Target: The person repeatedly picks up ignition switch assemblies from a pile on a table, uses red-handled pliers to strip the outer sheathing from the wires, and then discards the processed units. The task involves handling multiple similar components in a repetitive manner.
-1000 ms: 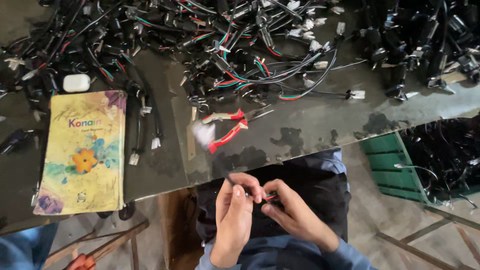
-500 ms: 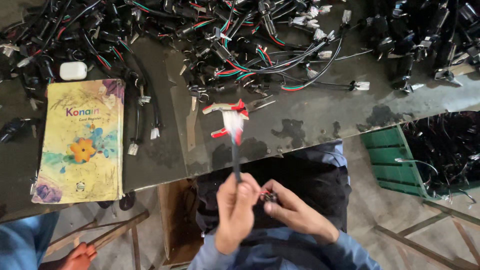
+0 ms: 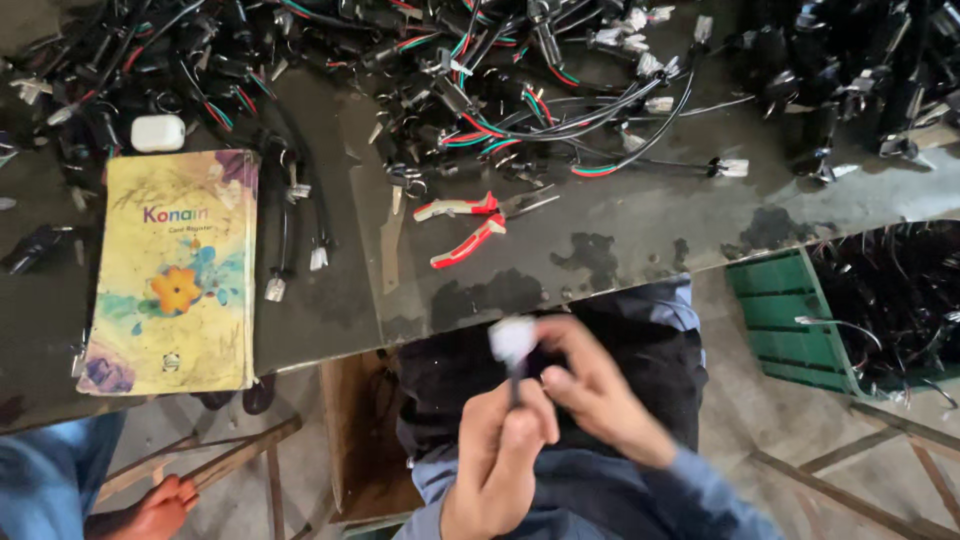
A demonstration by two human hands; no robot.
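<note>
i'm looking down at the left hand (image 3: 500, 450), which is closing around a thin dark cable (image 3: 514, 385) just below its white plug (image 3: 513, 338), holding it over the lap, just off the worktop (image 3: 620, 250) edge. the right hand (image 3: 600, 400) is curling its fingertips against the plug's side. i'm judging the piece light, the plug hard and smooth, the cable limp, so gripping close behind the plug is looking best. red pliers (image 3: 470, 225) are lying untouched on the worktop.
</note>
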